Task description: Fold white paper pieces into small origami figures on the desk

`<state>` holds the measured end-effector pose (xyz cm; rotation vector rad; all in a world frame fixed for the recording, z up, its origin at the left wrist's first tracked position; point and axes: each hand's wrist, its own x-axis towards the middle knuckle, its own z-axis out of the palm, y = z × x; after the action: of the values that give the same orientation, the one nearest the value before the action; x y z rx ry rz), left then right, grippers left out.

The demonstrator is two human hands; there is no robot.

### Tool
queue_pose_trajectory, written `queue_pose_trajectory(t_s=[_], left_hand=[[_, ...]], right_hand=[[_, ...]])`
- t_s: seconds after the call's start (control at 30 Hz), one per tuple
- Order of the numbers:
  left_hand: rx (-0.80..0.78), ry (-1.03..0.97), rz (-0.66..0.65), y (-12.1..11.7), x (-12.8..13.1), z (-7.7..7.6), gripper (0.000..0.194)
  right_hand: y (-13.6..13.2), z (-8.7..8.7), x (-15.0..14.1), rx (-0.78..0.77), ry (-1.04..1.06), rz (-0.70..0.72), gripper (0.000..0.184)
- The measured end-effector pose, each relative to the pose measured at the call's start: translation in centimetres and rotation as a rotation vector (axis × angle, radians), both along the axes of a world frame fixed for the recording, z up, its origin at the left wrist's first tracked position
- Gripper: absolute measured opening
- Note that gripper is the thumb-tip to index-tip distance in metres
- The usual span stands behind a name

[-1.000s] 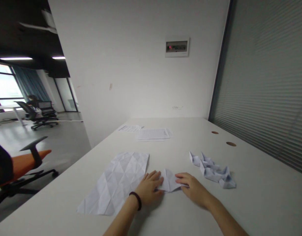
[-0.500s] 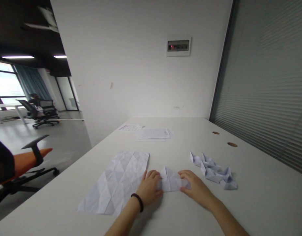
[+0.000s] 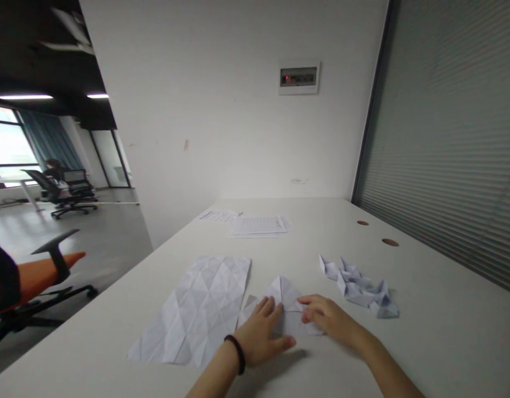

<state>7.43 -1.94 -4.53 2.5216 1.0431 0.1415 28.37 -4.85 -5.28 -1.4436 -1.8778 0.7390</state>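
A folded white paper piece (image 3: 285, 293) lies on the white table (image 3: 437, 342), its pointed flaps rising between my hands. My left hand (image 3: 259, 334) rests on its near left part with the fingers spread, and a black wristband circles that wrist. My right hand (image 3: 327, 317) curls over its right side, and the fingers hide part of the fold. To the left lies a large, flat creased paper sheet (image 3: 192, 312), touching or nearly touching the folded piece. A crumpled folded paper form (image 3: 358, 288) sits to the right of my right hand, apart from it.
Printed paper sheets (image 3: 257, 225) lie farther along the table, and two round holes (image 3: 363, 223) mark its right side. A slatted glass partition (image 3: 441, 138) runs along the right. Beyond the left table edge stands an orange-seated office chair (image 3: 43, 271), with a seated person (image 3: 53, 179) far off.
My left hand has moved back toward me and spread its fingers. The folded paper now stands taller and wider, with a flap showing to the left of that hand.
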Motion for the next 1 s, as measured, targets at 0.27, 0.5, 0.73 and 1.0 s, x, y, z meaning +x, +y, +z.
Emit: queue_pose_trajectory(t_s=[0.27, 0.5, 0.73, 1.0], left_hand=[[0.101, 0.071, 0.139, -0.9, 2.2, -2.1, 0.079], [0.147, -0.012, 0.241, -0.6, 2.9, -2.3, 0.085], [0.18, 0.002, 0.218, -0.4, 2.9, -2.8, 0.061], [-0.072, -0.715, 0.29, 0.5, 2.6, -1.5, 0.04]], right_hand=[[0.8, -1.9, -0.7, 0.051, -0.034, -0.145, 0.008], [0.9, -1.0, -1.0, -0.022, 0.074, -0.091, 0.023], [1.5, -1.5, -0.8, -0.104, 0.459, -0.18, 0.03], [2.8, -2.6, 0.6, 0.071, 1.044, -0.43, 0.035]])
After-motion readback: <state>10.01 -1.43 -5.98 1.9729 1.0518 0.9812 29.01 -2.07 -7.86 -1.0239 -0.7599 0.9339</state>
